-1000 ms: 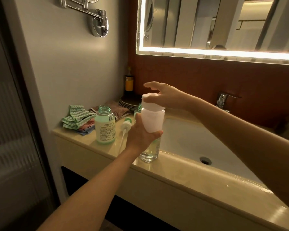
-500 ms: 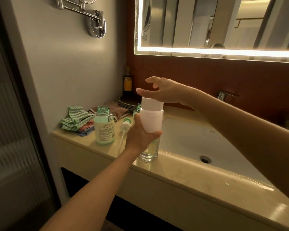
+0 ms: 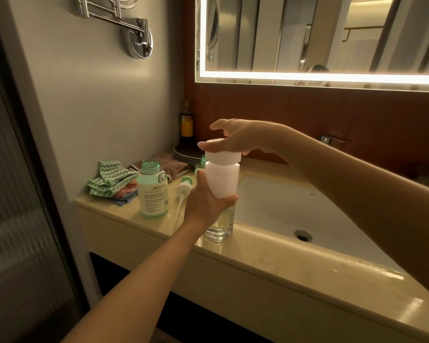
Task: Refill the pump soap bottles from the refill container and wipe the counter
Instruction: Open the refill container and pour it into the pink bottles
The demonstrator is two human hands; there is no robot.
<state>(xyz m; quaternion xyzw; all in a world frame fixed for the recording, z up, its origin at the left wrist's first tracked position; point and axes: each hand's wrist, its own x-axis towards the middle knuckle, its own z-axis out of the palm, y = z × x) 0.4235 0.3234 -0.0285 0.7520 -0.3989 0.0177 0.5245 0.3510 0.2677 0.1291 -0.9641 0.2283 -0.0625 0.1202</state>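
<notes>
1. My left hand (image 3: 204, 201) is wrapped tight round the white refill container (image 3: 222, 179), holding it up above the front edge of the counter (image 3: 258, 266).
2. My right hand (image 3: 235, 138) sits on top of its white cap (image 3: 223, 153), thumb and fingertips pinching the rim, the other fingers lifted and spread.
3. Directly under the container a clear bottle (image 3: 219, 226) stands on the front edge of the counter, right at the sink's (image 3: 295, 206) left rim; pale liquid shows in it.
4. To the left, an uncapped green-tinted soap bottle (image 3: 152, 191) stands upright on the counter, label facing me.
5. Between those two, a pump head (image 3: 185, 185) lies on its side, its tube trailing toward the front edge.
6. Back left corner of the counter: a green zigzag cloth (image 3: 109, 180) piled on other cloths, a brown towel (image 3: 170, 164) behind it.
7. Further back against the wall, a stack of dark plates (image 3: 185, 153) with a dark bottle (image 3: 186, 123) with a yellow label behind them.
8. The counter is glossy cream stone, reflections along the front right.
9. Above, a lit mirror (image 3: 320, 38); a chrome arm bracket (image 3: 136, 37) on the grey left wall; a tap (image 3: 328, 139) behind my right forearm.
</notes>
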